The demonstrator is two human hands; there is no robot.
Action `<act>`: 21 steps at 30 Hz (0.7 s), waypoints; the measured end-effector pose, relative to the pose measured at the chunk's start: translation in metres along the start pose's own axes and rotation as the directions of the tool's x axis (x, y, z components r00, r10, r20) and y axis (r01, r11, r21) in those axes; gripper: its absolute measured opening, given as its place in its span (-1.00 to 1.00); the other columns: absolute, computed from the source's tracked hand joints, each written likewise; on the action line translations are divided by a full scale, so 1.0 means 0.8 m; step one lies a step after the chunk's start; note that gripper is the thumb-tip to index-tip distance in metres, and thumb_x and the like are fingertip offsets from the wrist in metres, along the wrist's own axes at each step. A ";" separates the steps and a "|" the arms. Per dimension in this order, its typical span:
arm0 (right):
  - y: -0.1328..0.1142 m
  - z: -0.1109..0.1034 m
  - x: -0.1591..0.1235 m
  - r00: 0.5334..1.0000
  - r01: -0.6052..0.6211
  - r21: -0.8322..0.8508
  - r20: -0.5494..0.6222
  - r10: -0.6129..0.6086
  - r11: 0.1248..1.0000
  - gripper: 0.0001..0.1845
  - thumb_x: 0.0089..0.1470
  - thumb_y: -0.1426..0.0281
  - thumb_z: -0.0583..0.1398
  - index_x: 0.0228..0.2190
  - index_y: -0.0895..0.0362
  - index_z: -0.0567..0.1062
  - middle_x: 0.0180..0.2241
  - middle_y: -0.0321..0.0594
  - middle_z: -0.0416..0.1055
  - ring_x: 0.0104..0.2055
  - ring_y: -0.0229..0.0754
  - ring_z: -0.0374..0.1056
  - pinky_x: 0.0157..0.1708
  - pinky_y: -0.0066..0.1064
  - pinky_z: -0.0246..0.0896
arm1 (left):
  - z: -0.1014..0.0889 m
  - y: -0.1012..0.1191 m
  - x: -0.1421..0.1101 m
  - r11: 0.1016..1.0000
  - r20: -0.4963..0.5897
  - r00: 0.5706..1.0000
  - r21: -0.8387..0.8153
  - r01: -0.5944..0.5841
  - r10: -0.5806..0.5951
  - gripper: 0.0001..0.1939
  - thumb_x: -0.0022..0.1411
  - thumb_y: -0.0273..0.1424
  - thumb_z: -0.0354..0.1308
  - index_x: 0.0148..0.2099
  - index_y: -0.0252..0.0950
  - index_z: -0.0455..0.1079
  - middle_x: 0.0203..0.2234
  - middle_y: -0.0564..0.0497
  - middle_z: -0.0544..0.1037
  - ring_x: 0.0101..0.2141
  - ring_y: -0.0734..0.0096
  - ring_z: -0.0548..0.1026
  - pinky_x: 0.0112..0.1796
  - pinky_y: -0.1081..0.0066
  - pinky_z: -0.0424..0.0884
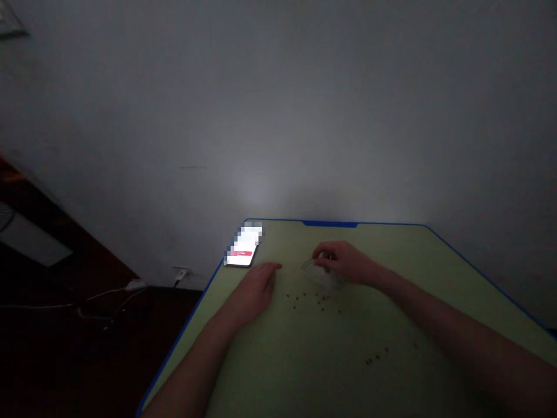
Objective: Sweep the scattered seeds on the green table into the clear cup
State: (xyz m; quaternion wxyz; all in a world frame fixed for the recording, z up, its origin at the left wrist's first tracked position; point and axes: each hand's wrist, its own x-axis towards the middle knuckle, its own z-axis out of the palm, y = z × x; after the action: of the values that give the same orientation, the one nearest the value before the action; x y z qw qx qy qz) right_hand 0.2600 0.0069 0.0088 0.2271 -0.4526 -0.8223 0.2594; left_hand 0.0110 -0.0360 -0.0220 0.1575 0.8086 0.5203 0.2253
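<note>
In dim light my right hand [343, 262] curls over the rim of a small clear bowl [321, 275] on the green table [435, 273], fingers bent around its far edge. My left hand [256, 284] lies flat on the table to the left of the bowl, fingers stretched out together, holding nothing. Several tiny dark seeds or beads [313, 301] lie scattered on the table just in front of the bowl. A few more small dark bits [375, 356] lie nearer to me on the right.
A lit phone [243, 248] lies at the table's far left corner. The table has a blue edge [331, 223] and stands against a pale wall. Left of it, cables and a plug [134, 285] lie on a dark floor.
</note>
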 end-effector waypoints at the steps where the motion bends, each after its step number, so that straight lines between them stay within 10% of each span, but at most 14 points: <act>1: 0.001 -0.002 -0.007 1.000 -0.021 0.002 -0.021 0.022 1.000 -0.85 0.05 0.40 0.16 -0.35 0.16 0.52 -0.57 -0.26 0.46 -0.54 -0.28 0.32 -0.50 -0.48 0.13 | 0.000 0.000 0.000 1.000 0.001 1.000 0.000 -0.008 0.008 -0.61 0.29 -0.39 -0.17 0.10 -0.27 0.27 0.02 -0.10 0.43 0.03 0.29 0.37 0.05 0.22 0.27; 21: -0.001 0.034 -0.056 0.959 -0.243 -0.136 -0.180 0.217 0.960 -0.85 0.05 0.41 0.15 -0.32 0.10 0.51 -0.52 -0.20 0.53 -0.49 -0.19 0.40 -0.47 -0.41 0.15 | 0.000 0.001 -0.002 0.998 0.037 0.999 0.048 -0.041 0.039 -0.60 0.26 -0.44 -0.16 0.10 -0.34 0.27 0.05 -0.14 0.40 0.06 0.29 0.32 0.10 0.22 0.21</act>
State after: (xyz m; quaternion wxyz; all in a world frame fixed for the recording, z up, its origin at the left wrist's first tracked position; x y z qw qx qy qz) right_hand 0.2648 -0.0385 -0.0175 0.2256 -0.5815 -0.7604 0.1808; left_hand 0.0113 -0.0376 -0.0218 0.1429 0.8264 0.5062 0.2009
